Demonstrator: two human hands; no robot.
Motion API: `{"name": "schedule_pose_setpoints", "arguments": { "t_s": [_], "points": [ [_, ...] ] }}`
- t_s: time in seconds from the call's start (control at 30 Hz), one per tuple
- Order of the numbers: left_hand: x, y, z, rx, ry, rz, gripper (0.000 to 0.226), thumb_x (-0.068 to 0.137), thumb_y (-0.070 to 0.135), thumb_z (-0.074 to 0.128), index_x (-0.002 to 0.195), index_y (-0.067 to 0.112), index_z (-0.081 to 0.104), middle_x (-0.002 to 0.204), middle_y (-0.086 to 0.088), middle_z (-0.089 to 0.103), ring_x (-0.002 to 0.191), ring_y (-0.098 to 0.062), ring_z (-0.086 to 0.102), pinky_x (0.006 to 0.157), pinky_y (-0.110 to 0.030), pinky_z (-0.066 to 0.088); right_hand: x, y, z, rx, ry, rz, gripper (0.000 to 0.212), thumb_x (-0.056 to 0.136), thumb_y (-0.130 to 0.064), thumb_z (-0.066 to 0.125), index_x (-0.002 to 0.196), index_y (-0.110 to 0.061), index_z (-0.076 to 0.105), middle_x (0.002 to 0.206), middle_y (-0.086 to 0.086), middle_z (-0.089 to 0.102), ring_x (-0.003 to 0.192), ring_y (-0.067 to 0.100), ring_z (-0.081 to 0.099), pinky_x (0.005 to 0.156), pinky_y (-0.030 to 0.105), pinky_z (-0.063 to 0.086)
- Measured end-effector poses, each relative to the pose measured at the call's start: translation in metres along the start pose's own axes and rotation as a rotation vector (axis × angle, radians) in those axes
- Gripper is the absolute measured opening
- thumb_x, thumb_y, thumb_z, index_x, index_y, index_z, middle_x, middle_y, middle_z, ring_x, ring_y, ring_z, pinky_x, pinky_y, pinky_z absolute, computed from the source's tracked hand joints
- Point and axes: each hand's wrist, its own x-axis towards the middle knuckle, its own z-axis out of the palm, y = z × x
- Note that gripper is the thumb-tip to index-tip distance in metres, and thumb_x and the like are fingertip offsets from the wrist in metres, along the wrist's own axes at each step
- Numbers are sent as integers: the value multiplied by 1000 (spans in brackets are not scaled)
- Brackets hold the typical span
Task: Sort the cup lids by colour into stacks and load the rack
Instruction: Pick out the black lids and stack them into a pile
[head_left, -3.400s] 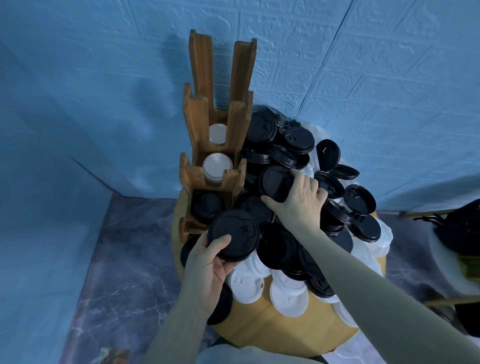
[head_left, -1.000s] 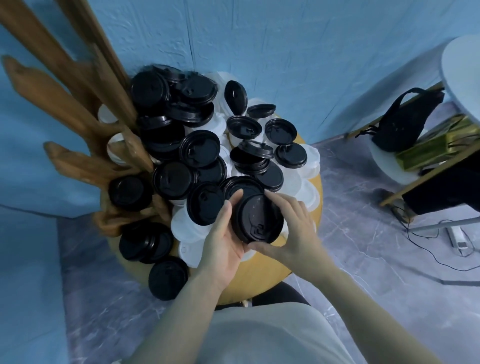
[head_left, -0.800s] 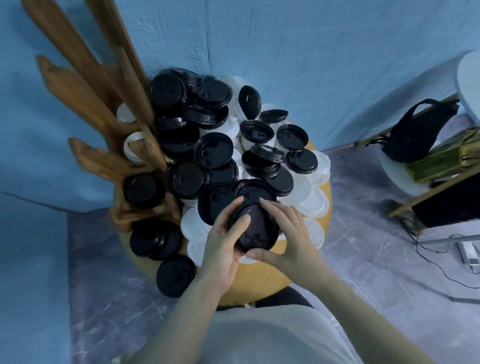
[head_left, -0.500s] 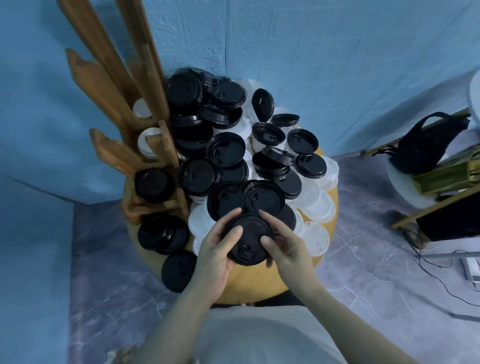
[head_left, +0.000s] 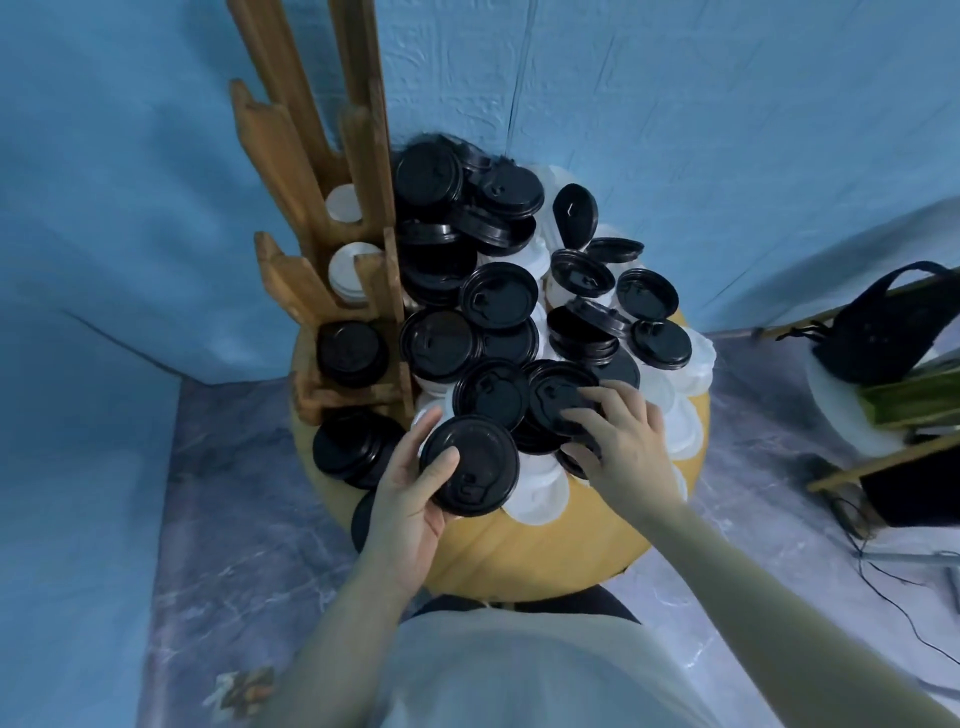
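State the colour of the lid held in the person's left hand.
Black. The lid in the left hand shows best in the head view.

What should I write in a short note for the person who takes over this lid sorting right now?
Left hand holds a black lid above the table edge. Right hand reaches onto a black lid in the pile.
Wooden rack: white lids in upper slots, black lids in the lowest.
Left: most lids, black and white, are mixed on the round table.
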Motion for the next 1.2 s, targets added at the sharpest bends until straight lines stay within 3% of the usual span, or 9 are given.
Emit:
{"name": "schedule_pose_setpoints", "arguments": {
  "t_s": [0.13,0.3,0.47,0.57,0.63,0.77,0.97,1.1,1.2],
  "points": [
    [6,1,0,39,3,23,55,78,10,73,130,23,62,124,-6,69,111,-23,69,75,-37,60,3,2,-2,-21,40,-17,18,73,-10,83,87,-14,73,105,2,68,119,26,45,93,37,30],
    [11,2,0,50,-5,26,53,77,13,71,129,22,63,125,-8,69,114,-24,67,82,-37,60,-4,-14,-34,178,103,133,6,86,-20,68,90,-18,72,96,-8,68,106,15,52,87,27,25],
    [15,4,3,50,-15,39,55,77,13,71,132,18,61,129,-10,67,119,-26,65,101,-48,51,-9,-43,-79,1126,70,695,6,90,-8,65,89,-13,67,76,-9,69,71,6,59,72,17,47],
    [16,5,9,50,-26,33,51,82,14,74,131,16,60,130,-8,66,123,-27,62,101,-48,52,-5,-50,-81,1622,-96,874,18,83,-22,64,95,-9,66,82,8,61,76,21,56,77,32,47],
    [15,5,14,53,-56,30,51,89,25,69,136,12,55,135,-10,62,127,-29,59,102,-53,51,-2,-56,-77,1742,-202,901,25,80,-26,65,99,-10,67,84,6,63,76,18,59,76,32,45],
    [9,9,21,82,-88,-7,87,74,53,80,142,11,46,138,-16,59,127,-32,58,103,-54,50,1,-71,-67,1650,-271,884,32,79,-21,63,106,-5,67,85,7,68,71,16,61,59,23,48],
    [9,5,15,76,-53,27,57,76,15,73,131,18,60,130,-8,65,115,-27,66,93,-51,56,-1,-82,-58,1126,-135,786,13,89,-24,68,101,-19,68,82,-9,70,76,8,63,58,17,49],
    [7,6,7,59,-57,51,54,76,10,71,127,22,63,124,-5,69,113,-26,67,82,-41,60,-2,-90,-52,1141,-335,751,33,86,-31,70,117,-24,61,105,-6,68,92,9,65,68,20,54],
    [5,3,-1,52,-31,51,52,76,8,73,125,24,66,127,-8,67,115,-27,67,78,-37,59,-2,-94,-45,1184,-371,744,36,87,-18,71,122,-18,61,99,7,70,80,13,68,65,22,54]
  ]
}}
